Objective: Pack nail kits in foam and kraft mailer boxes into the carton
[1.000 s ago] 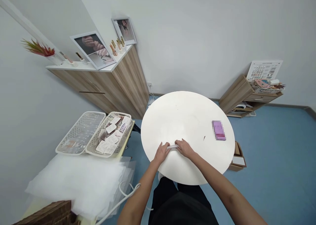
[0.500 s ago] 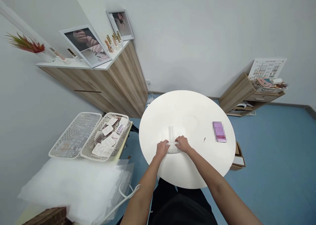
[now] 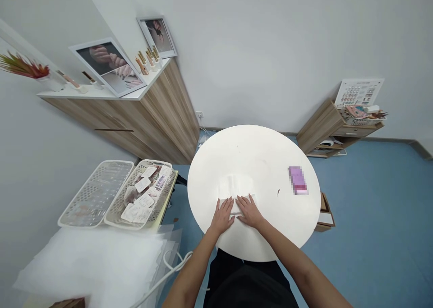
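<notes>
Pressing left hand (image 3: 222, 217) and right hand (image 3: 249, 211) flat, grips open, on clear plastic film (image 3: 235, 186).

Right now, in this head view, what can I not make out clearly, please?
In the head view:
- The clear plastic piece: the left hand and right hand cover its near part, and its edges fade against the white round table.
- The pink box: its printing is blurred.
- The cards in the basket: print too small.
- The wall chart: details too small.
- The cardboard box: the table hides part of it.
</notes>
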`<state>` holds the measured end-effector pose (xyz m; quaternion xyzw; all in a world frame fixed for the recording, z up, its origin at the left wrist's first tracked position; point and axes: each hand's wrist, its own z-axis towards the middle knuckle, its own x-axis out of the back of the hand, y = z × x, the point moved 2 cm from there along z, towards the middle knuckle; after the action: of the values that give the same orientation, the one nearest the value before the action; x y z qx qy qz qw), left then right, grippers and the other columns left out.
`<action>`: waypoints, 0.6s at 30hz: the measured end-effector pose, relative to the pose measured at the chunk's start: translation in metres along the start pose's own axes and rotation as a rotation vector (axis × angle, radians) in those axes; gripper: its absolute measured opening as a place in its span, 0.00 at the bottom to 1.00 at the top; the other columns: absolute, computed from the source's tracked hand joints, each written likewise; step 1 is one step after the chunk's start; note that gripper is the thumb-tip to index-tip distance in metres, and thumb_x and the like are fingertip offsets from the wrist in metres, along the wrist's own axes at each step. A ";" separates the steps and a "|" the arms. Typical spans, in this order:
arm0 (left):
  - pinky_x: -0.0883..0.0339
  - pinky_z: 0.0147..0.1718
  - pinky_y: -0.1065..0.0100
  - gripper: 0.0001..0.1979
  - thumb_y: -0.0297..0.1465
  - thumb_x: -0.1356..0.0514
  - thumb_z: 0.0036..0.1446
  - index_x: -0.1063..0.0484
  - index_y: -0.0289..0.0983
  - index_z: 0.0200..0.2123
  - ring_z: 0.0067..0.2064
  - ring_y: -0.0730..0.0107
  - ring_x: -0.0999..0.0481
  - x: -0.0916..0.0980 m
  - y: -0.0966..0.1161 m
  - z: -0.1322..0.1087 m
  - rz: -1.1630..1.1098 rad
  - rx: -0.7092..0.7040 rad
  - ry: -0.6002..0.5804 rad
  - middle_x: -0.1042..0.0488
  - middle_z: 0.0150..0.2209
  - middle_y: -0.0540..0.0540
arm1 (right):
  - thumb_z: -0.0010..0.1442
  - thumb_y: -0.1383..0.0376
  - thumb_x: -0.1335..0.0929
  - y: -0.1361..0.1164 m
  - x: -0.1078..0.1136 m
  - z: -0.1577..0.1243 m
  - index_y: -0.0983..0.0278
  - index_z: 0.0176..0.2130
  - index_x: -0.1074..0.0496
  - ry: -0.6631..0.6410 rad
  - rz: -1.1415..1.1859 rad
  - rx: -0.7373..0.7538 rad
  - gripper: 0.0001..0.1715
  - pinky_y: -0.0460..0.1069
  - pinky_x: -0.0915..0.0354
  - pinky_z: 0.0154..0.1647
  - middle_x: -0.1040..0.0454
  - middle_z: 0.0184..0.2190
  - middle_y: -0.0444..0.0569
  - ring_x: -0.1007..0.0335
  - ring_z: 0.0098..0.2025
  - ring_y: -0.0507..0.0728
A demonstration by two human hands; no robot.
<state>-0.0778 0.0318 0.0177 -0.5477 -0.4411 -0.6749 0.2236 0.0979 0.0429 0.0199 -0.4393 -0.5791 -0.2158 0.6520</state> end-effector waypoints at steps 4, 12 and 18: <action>0.60 0.66 0.43 0.32 0.30 0.45 0.58 0.48 0.38 0.66 0.66 0.53 0.41 0.002 -0.002 0.004 -0.035 0.020 -0.030 0.41 0.66 0.37 | 0.57 0.64 0.32 0.001 0.000 0.002 0.63 0.65 0.43 -0.043 0.010 -0.048 0.39 0.67 0.61 0.68 0.39 0.64 0.59 0.43 0.63 0.67; 0.59 0.66 0.45 0.23 0.35 0.40 0.57 0.34 0.40 0.57 0.62 0.55 0.34 0.015 -0.010 0.016 -0.160 -0.094 -0.089 0.28 0.56 0.40 | 0.55 0.64 0.34 0.005 0.012 0.001 0.69 0.62 0.38 -0.128 0.048 -0.001 0.36 0.67 0.58 0.67 0.36 0.62 0.64 0.40 0.61 0.67; 0.60 0.66 0.44 0.23 0.32 0.41 0.59 0.36 0.36 0.58 0.64 0.54 0.36 0.008 0.001 0.009 -0.029 -0.077 -0.093 0.31 0.59 0.35 | 0.57 0.63 0.35 0.010 0.011 -0.024 0.65 0.61 0.38 -0.024 0.052 -0.088 0.33 0.68 0.62 0.67 0.39 0.64 0.59 0.49 0.66 0.67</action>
<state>-0.0746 0.0401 0.0253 -0.5804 -0.4325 -0.6682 0.1718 0.1220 0.0313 0.0284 -0.4850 -0.5653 -0.2185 0.6305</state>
